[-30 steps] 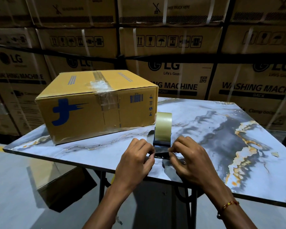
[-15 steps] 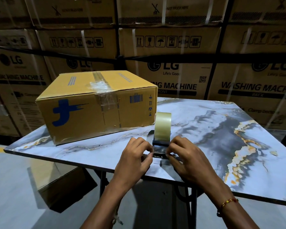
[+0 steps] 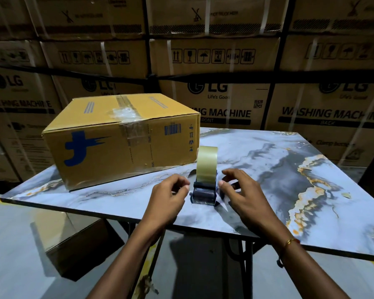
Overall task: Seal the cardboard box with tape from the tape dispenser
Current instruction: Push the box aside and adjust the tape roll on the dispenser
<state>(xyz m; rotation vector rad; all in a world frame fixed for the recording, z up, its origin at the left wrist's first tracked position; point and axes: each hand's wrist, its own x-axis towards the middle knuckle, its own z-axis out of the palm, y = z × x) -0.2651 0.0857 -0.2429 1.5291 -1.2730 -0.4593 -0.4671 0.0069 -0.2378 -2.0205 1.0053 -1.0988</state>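
Cardboard box (image 3: 121,145): yellow-brown, blue swoosh logo and blue barcode on the near side, clear glossy tape down the middle seam. Tape dispenser (image 3: 204,192): dark blue-black body, pale yellowish translucent roll. Table (image 3: 268,165): white-grey marble pattern, dark grey veins, orange-gold streaks. Stacked cartons (image 3: 225,61) behind: brown, black print, white straps.

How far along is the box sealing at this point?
Done: the cardboard box is closed, with some crinkled old tape over its top seam. In hand: nothing gripped; the left hand and right hand sit open on either side of the tape dispenser, which stands on the table. Left: pick up the dispenser, run fresh tape along the seam, cut it.
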